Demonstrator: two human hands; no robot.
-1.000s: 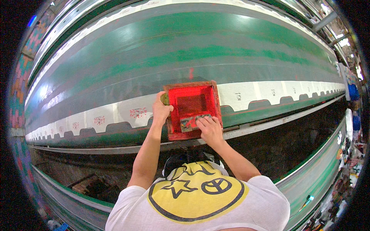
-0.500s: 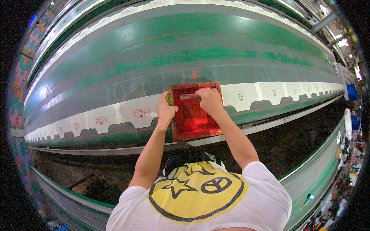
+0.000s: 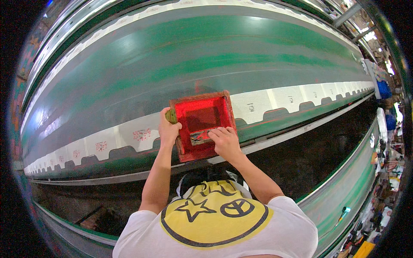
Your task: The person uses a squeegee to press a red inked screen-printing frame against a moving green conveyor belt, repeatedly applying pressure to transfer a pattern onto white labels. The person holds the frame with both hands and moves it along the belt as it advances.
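A red-stained screen-printing frame (image 3: 200, 96) lies over the row of white fabric pieces along the near edge of a long table. My left hand (image 3: 169, 130) is closed around the frame's left side, by a greenish patch (image 3: 171, 116) on it. Inside the frame, my right hand (image 3: 226, 142) grips a squeegee (image 3: 198, 138) smeared with red, near the side closest to me. Red ink coats the inner walls, and a darker rectangle of mesh (image 3: 202, 118) shows beyond the squeegee. Left of the frame, a white piece (image 3: 141, 135) bears red marks around a small dark print; whatever lies beneath the frame is hidden.
The long green and grey table (image 3: 172, 64) runs across the view, with another white row (image 3: 185, 4) along its far edge. White pieces (image 3: 251, 107) to the right show only small dark prints. A metal rail (image 3: 107, 177) borders the near side; another green table (image 3: 340, 206) stands lower right.
The squeegee in my right hand has moved from the frame's far side toward me. My left hand keeps its hold on the frame. The whole view has shifted slightly.
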